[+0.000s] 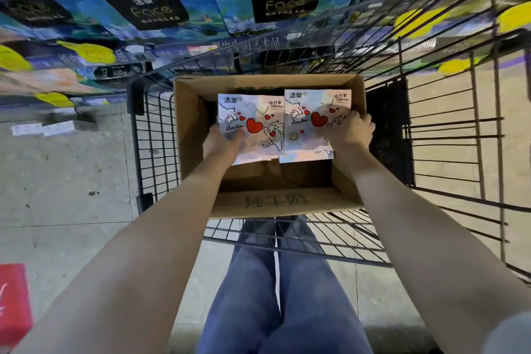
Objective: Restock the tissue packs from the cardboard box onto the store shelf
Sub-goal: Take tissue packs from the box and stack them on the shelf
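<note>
Two white tissue packs with red hearts and a cartoon cat sit side by side over the open cardboard box (275, 201), which rests in a black wire cart. My left hand (219, 142) grips the lower left corner of the left tissue pack (253, 126). The right tissue pack (313, 118) is held at its right edge by my right hand (352, 129). More packs show under them at the lower edges. The store shelf (172, 8) ahead is filled with blue and black tissue packages.
The wire cart (448, 135) surrounds the box and stretches to the right. Yellow price tags hang on the shelf fronts. A red item (13, 302) lies on the concrete floor at the lower left, and white paper lies by the shelf base.
</note>
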Tool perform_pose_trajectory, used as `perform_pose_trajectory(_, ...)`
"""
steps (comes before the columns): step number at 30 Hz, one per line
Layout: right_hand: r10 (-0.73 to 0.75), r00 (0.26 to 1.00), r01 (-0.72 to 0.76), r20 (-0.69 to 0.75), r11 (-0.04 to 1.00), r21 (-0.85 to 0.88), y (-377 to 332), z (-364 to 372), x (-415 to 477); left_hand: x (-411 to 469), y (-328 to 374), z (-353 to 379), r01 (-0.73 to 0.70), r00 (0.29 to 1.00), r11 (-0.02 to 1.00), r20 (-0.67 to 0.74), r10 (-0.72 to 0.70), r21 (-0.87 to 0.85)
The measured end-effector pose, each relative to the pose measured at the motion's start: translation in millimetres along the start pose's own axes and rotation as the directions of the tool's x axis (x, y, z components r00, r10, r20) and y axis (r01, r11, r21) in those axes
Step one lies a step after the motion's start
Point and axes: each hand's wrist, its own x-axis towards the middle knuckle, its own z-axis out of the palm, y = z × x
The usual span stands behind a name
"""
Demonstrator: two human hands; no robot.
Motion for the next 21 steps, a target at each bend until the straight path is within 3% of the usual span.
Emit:
perform_pose_trajectory(2,0.006,1.000,-0.006,-0.003,1.000,0.029,-0.3,-4.8,4.1,-2.4,-0.5,-3.9,0.000,0.999,0.999,-0.050,-0.002,-0.055)
perform_pose_trajectory(5,-0.003,0.999,-0.007,0.033,0.958,0.285,4.4,-3.5,3.1,-7.9,-0.6,-14.5,-0.008,0.996,0.992,-0.084,-0.002,-0.125)
perform_pose_trajectory(7,-0.025,0.996,-0.022,0.080,0.843,0.537,8.7,-1.5,-3.1,-11.5,-3.2,-21.6,-0.007,0.996,0.986,-0.091,-0.009,-0.169)
perform_pose_trajectory(9,-0.049,0.992,-0.041,0.120,0.759,0.649,13.9,1.0,-4.0,-15.7,-4.3,-30.0,-0.015,0.996,0.979,-0.086,-0.002,-0.203)
perform_pose_trajectory(12,-0.045,0.989,-0.062,0.139,0.729,0.681,7.5,-7.2,-10.7,-20.7,-7.1,-43.1,-0.063,0.997,0.983,-0.053,0.054,-0.171)
perform_pose_trajectory(18,-0.091,0.969,-0.074,0.230,0.780,0.622,7.5,-37.8,-25.4,-48.8,-7.6,-69.4,-0.129,0.990,0.963,-0.089,0.111,-0.236)
perform_pose_trajectory(21,-0.112,0.943,-0.124,0.313,0.755,0.644,14.5,-54.4,-32.3,-67.7,-7.9,-84.0,-0.100,0.989,0.934,-0.139,0.055,-0.343)
